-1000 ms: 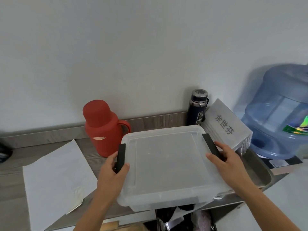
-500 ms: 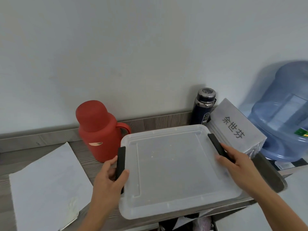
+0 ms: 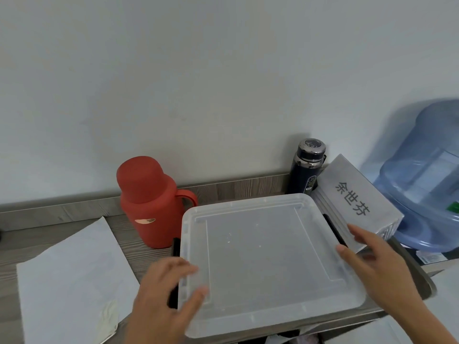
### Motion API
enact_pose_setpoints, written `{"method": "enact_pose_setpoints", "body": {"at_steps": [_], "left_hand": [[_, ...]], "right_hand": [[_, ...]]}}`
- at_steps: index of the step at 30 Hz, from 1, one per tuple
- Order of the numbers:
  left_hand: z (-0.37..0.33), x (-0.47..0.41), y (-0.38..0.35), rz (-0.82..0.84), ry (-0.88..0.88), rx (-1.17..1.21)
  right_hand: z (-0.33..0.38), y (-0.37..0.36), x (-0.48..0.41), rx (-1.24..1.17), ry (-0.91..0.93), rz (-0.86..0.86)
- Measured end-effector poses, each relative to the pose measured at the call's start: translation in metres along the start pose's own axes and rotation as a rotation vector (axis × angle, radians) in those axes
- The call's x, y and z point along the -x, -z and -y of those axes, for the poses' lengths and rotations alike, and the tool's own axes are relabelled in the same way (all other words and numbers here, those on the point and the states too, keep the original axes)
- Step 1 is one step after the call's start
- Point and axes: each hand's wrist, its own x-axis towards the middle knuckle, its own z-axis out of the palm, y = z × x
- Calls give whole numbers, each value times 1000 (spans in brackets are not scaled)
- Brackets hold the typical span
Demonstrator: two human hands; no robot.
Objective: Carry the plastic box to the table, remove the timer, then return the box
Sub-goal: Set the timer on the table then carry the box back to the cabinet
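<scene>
The translucent plastic box (image 3: 268, 256) lies flat on the wooden counter (image 3: 129, 242) with its lid on, its front edge at the counter's front edge. Black latches sit on its left side (image 3: 175, 247) and right side (image 3: 332, 227). My left hand (image 3: 161, 301), blurred, hovers over the lid's left front corner with fingers spread and off the latch. My right hand (image 3: 377, 266) is by the right rim, fingers apart, fingertips close to the right latch. No timer is visible; the lid hides the inside.
A red thermos jug (image 3: 151, 202) stands just left of the box. A dark bottle (image 3: 306, 167) and a grey labelled case (image 3: 355, 199) crowd the back right. A blue water jug (image 3: 427, 184) is at far right. White paper (image 3: 69, 281) covers the counter's left.
The box went from held and tilted to lying flat further back on the counter. Both hands have come off the black latches and opened.
</scene>
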Motion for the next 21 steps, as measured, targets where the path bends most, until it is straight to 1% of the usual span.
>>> {"method": "enact_pose_setpoints", "body": {"at_steps": [2, 3, 5, 7, 10, 13, 17, 21], "left_hand": [[-9, 4, -8, 107, -230, -51], [-11, 6, -13, 165, -319, -79], [-10, 9, -21, 246, -418, -140], [-8, 8, -24, 275, -440, -187], [-7, 3, -26, 295, -436, -181], [-10, 0, -25, 312, -397, -134], [-18, 0, -19, 326, -371, -106], [-29, -4, -8, 264, -334, -44]], "right_hand": [[4, 6, 13, 62, 142, -72], [8, 8, 20, 59, 235, -75], [14, 8, 35, 24, 394, -15], [13, 2, 42, 4, 463, 92], [5, -8, 48, 137, 619, 144], [0, -7, 49, 205, 661, 180], [-4, -7, 47, 230, 703, 167], [2, 2, 41, 217, 705, 172]]}}
